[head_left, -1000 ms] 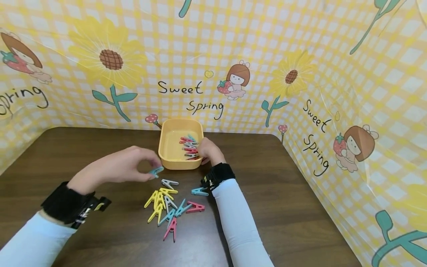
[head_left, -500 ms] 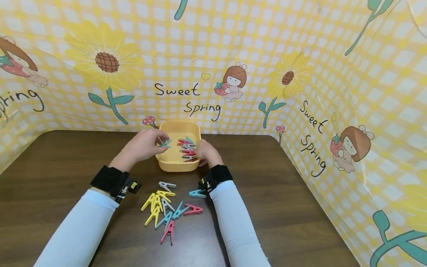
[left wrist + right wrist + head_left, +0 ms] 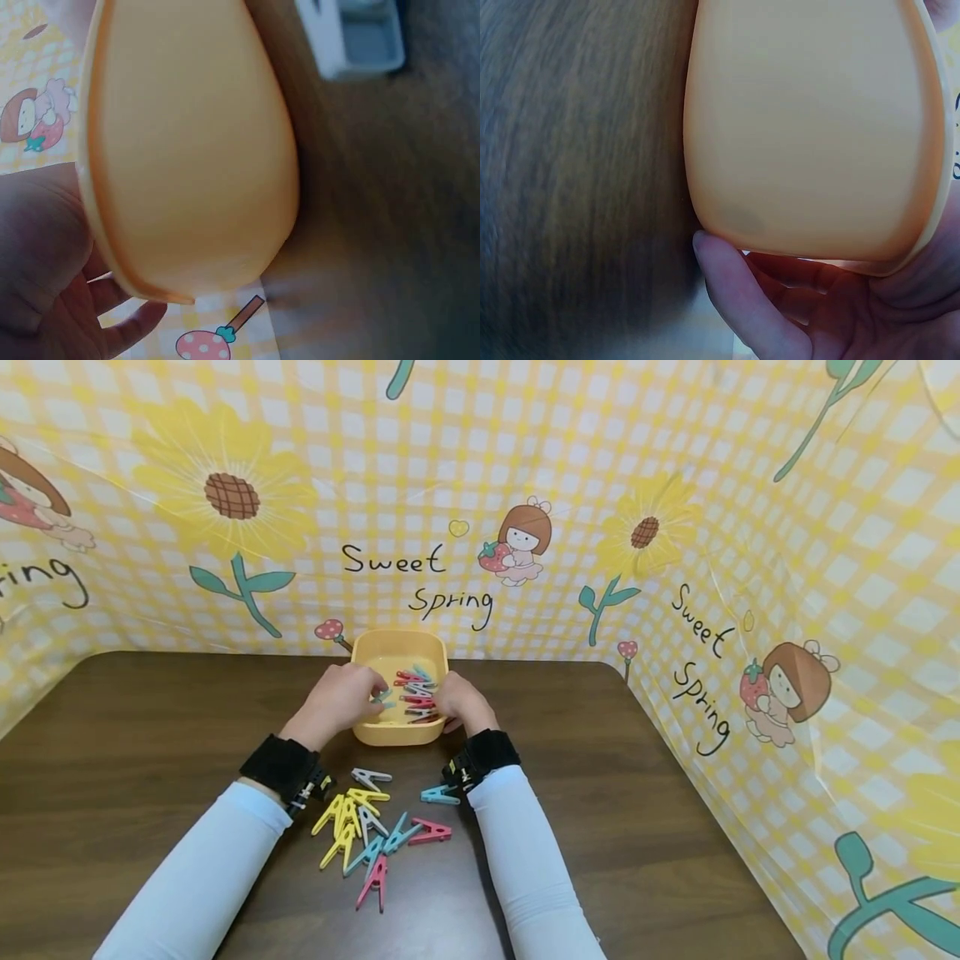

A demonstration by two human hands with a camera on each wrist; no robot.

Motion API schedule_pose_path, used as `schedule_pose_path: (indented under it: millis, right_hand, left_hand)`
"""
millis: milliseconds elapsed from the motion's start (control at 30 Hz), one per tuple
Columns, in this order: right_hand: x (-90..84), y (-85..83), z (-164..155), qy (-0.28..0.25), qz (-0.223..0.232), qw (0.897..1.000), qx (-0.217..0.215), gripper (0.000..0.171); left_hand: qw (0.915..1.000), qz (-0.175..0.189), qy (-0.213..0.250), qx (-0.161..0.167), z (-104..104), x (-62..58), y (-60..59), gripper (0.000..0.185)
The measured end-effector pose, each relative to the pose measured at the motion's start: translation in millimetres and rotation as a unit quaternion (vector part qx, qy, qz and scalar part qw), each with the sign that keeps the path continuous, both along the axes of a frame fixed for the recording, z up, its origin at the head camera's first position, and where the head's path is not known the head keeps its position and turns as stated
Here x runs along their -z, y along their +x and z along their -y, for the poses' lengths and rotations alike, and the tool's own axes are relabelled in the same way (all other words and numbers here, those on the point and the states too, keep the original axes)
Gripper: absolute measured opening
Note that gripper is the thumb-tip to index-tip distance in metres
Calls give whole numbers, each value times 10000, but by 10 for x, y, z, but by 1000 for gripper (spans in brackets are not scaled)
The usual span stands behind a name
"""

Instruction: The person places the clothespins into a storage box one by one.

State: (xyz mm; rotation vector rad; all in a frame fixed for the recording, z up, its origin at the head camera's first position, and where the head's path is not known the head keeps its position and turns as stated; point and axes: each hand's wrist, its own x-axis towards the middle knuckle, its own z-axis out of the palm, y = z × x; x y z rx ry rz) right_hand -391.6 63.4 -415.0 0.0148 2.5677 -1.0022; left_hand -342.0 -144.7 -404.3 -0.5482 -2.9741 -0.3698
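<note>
A yellow plastic tub (image 3: 397, 735) stands at the back of the table, with red, grey and teal clothespins (image 3: 418, 687) lined up along its right side. Over its left rim reaches my left hand (image 3: 335, 700), pinching a teal clothespin (image 3: 385, 696) low inside the tub. My right hand (image 3: 463, 702) grips the tub's right wall; in the right wrist view the thumb (image 3: 742, 296) presses the outside near the base. The left wrist view shows the tub's outer wall (image 3: 195, 150) beside the left hand (image 3: 52, 262), but the held clothespin is hidden there.
In front of the tub lies a loose pile of yellow clothespins (image 3: 345, 817), with grey, teal and red ones mixed in. A single teal clothespin (image 3: 440, 795) lies by the right wrist. A checked cloth (image 3: 300, 527) hangs behind the table (image 3: 600, 777).
My left hand has moved right and away from me with the teal clothespin, from left of the tub to down inside it. My right hand keeps its grip on the tub.
</note>
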Motion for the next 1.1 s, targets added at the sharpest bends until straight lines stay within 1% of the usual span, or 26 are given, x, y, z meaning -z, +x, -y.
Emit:
schedule_pose_path:
  millis: [167, 300, 433, 633, 667, 733, 800, 867, 900, 967, 1000, 1033, 1100]
  right_hand:
    - [6, -8, 8, 13, 45, 10000, 11, 29]
    - [12, -19, 6, -1, 82, 10000, -2, 30]
    - [-10, -26, 2, 48, 175, 9998, -41, 29]
    - [-64, -13, 4, 182, 275, 9994, -73, 26]
    - [-77, 3, 14, 230, 257, 9994, -40, 25]
    - [-219, 144, 41, 249, 267, 9993, 37, 24]
    - [-218, 153, 57, 295, 232, 9993, 89, 23]
    - [-193, 138, 60, 255, 241, 9993, 137, 24]
    - [-154, 96, 53, 204, 260, 9994, 115, 24]
    - [-23, -15, 77, 409, 183, 9989, 151, 25]
    - [60, -105, 71, 405, 178, 9989, 173, 25]
    - [179, -226, 56, 396, 173, 9989, 183, 25]
    - [225, -282, 66, 449, 174, 9987, 173, 26]
  left_hand:
    - [10000, -61, -79, 4, -29, 30, 4, 30]
    - [10000, -20, -76, 43, -31, 25, 22, 29]
    - [9999, 106, -1, 70, -32, 19, 32, 30]
    - [9993, 342, 167, 53, -35, 31, 15, 32]
    - [9991, 370, 185, 36, -34, 33, 13, 33]
    - [9989, 401, 244, 6, -33, 38, 15, 34]
    - [9988, 404, 284, 43, -34, 43, 15, 33]
    - [9988, 362, 297, 134, -38, 48, 19, 33]
    - [9988, 318, 304, 200, -43, 49, 21, 33]
    - [9985, 225, 327, 365, -57, 41, 24, 31]
    - [9983, 179, 346, 425, -65, 34, 27, 30]
    - [9980, 127, 382, 483, -75, 19, 36, 30]
    - [9968, 54, 485, 632, -92, -22, 64, 29]
